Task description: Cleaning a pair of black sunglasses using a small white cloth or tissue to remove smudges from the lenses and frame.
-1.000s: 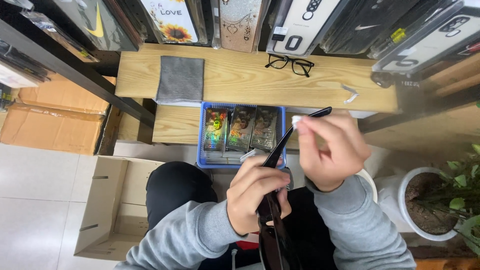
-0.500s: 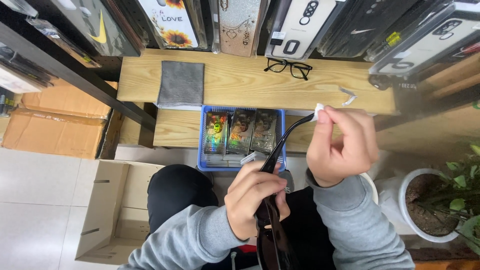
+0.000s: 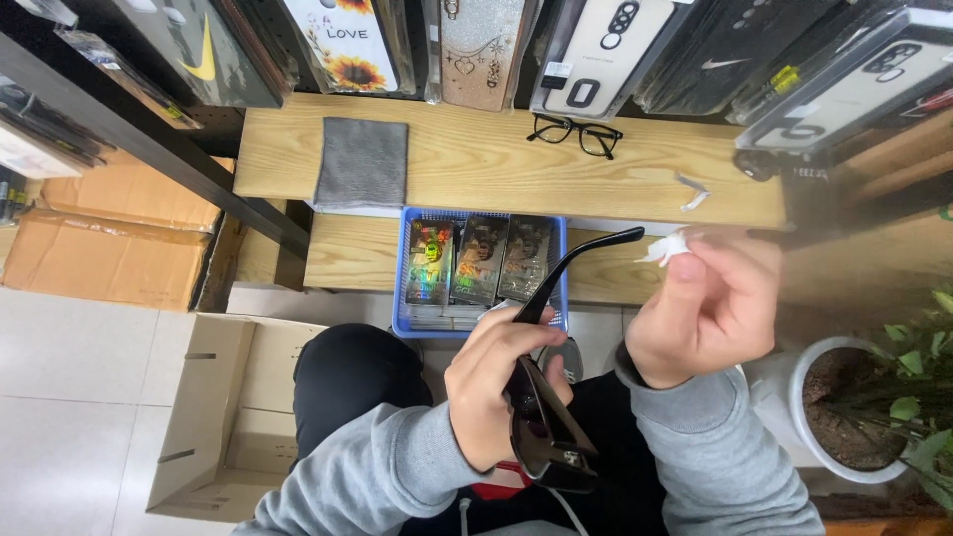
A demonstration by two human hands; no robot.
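While gripped in the left hand point(image 3: 496, 382), fingers wrapped shut round the front frame, dark sunglasses point(image 3: 541, 417) held low over the lap, lenses down toward the body, one temple arm point(image 3: 576, 268) unfolded and reaching up and away past the fingertips. Right hand point(image 3: 710, 308) raised just beside that arm's tip, thumb and fingers pinched closed on a small white scrap point(image 3: 667, 248), perhaps a wipe or a bit of tissue; too small to tell which.

Judged light and rigid in the frame, but springy and easily strained at the hinge; lenses smooth, prone to smears and scratches. Best taken by the frame edge or bridge, as now, never by the lens face or by the far end of the open arm, where leverage could twist the hinge. White scrap soft and nearly weightless, needing only a fingertip pinch.

Beyond the left hand, a blue basket point(image 3: 400, 288) of shiny packets standing upright on a lower wooden shelf. Farther off, on the upper wooden shelf point(image 3: 476, 169), a folded grey cloth point(image 3: 361, 165) and black-rimmed spectacles point(image 3: 576, 133), well apart from each other. Below and right of the right hand, a potted plant in a white pot point(image 3: 794, 437); left of the left arm, an open cardboard box point(image 3: 233, 417) on the floor.
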